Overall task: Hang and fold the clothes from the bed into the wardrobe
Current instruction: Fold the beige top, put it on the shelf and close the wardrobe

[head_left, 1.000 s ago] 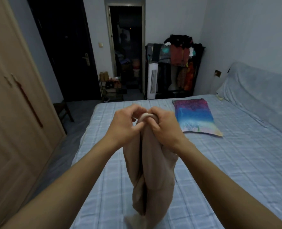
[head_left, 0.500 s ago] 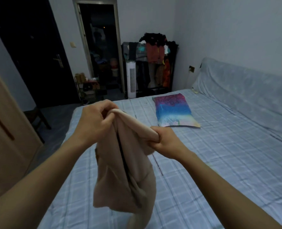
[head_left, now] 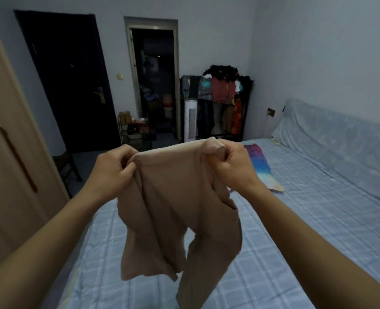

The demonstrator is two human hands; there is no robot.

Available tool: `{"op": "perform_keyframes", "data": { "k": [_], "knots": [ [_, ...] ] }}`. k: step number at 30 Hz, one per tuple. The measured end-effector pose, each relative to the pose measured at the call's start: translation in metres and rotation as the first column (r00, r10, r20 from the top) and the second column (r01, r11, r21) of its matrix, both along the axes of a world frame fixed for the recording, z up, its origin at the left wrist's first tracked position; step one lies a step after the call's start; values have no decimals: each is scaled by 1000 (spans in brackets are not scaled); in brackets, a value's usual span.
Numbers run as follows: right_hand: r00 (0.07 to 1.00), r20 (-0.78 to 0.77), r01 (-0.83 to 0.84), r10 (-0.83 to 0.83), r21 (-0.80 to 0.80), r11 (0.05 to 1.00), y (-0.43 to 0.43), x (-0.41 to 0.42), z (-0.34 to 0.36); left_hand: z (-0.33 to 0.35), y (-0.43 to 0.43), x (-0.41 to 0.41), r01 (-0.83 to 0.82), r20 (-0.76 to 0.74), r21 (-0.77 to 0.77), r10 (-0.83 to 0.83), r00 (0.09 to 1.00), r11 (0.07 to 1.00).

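Bed (head_left: 307, 230) underneath: beige trousers (head_left: 175, 208) held above it, waistband pinched by left hand (head_left: 115, 168) and right hand (head_left: 227, 166). Step: spreading out. Next, probably: legs together, fold.

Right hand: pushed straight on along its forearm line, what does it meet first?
Only the beige garment that the right hand grips. Beyond it the way looks free over the bed, toward the far doorway; depth unclear.
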State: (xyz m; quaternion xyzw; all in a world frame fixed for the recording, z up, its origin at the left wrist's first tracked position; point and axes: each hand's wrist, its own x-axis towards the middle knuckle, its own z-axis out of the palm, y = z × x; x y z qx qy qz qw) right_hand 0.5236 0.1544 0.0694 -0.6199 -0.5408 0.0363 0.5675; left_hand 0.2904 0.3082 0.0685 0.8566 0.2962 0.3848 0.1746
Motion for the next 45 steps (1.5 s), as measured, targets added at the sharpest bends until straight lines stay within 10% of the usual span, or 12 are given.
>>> {"op": "perform_keyframes", "data": {
  "k": [12,20,45],
  "knots": [
    [957,248,-137,152,-78,988,25,-34,19,23,-33,29,322,37,-57,-321,946,945],
    [944,261,-167,202,-152,974,20,-19,16,24,-40,46,508,172,-450,-486,857,735],
    [988,60,-135,139,-77,988,6,-27,-30,49,-28,58,249,14,154,-254,967,956]
  ]
}}
